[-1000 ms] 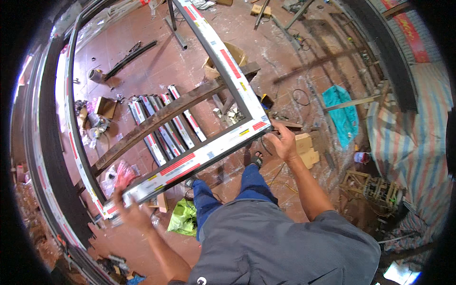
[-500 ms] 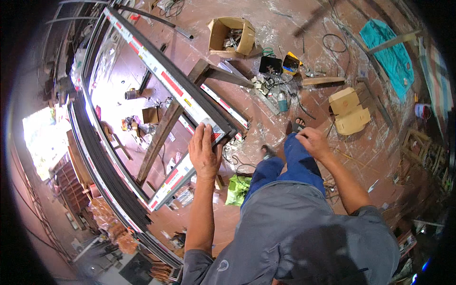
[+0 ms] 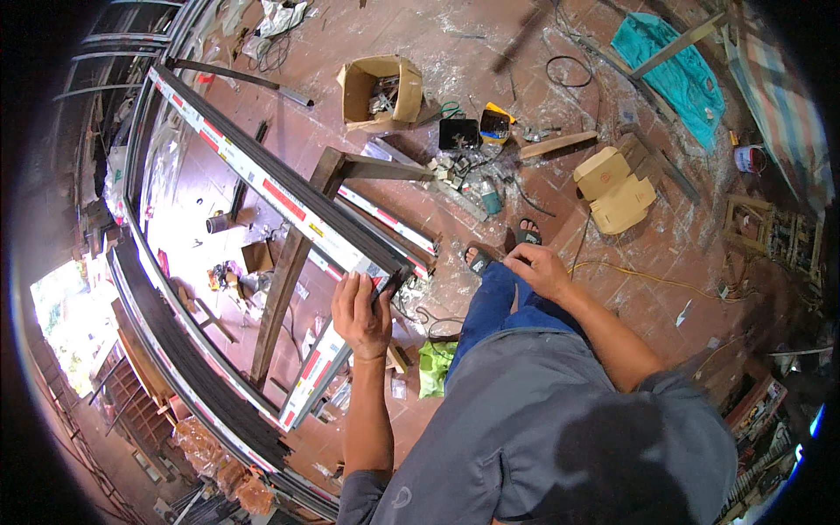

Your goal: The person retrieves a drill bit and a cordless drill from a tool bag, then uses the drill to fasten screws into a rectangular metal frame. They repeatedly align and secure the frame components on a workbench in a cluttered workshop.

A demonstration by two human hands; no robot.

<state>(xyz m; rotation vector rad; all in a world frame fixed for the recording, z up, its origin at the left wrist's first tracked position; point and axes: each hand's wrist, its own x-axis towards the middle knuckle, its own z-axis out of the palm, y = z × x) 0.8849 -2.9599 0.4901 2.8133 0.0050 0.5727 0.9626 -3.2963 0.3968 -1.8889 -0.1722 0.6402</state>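
Note:
My left hand (image 3: 360, 317) is closed over the near corner of a dark metal frame (image 3: 278, 194), its fingers bent over the top edge. White protective tape with red patches runs along the frame's long bar. From that corner a shorter taped bar (image 3: 315, 372) slants down to the left. The frame rests over a wooden trestle (image 3: 282, 306). My right hand (image 3: 538, 271) hovers in front of my blue trousers, thumb and fingers pressed together. Whatever those fingers may hold is hidden.
An open cardboard box (image 3: 354, 94) with metal pieces stands beyond the frame. Nearby on the floor are a black tray (image 3: 458, 134), a wood offcut (image 3: 557, 144) and a flattened carton (image 3: 617, 192). A bundle of dark profiles (image 3: 175, 324) lies left. A yellow cord (image 3: 647, 273) crosses the right.
My view has shifted, so floor objects appear further left. One foot has come forward beside the other. My left hand stays at the frame's corner, and my right hand remains closed.

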